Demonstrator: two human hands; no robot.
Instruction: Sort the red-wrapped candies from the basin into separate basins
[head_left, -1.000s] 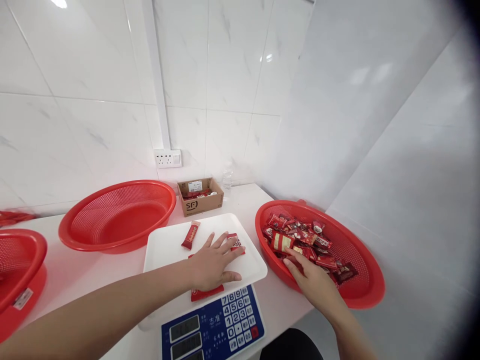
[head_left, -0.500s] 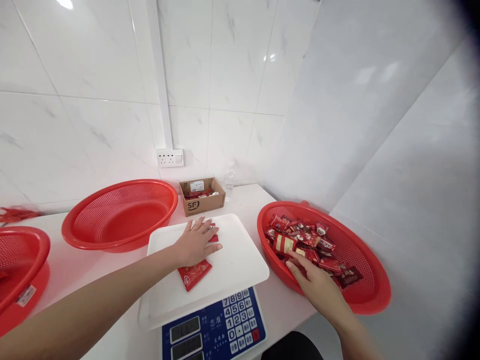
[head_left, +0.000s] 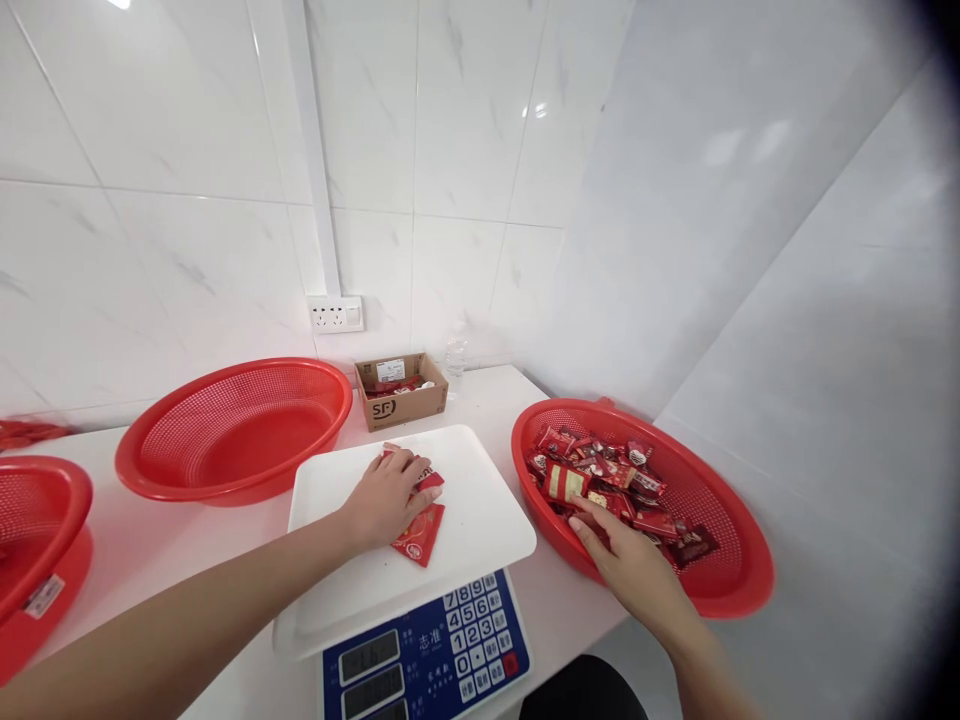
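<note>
The white table (head_left: 484,405) bears a scale (head_left: 420,655), a box (head_left: 409,407), a bottle (head_left: 456,355) and two baskets (head_left: 176,440); a third basket (head_left: 731,535) overlaps its right edge.

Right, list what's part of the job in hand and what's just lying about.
In use: left hand; red packets under it; white tray; scale; right hand; packets in the right basket.

Apparently just lying about: cardboard box; clear bottle; back-left basket.
</note>
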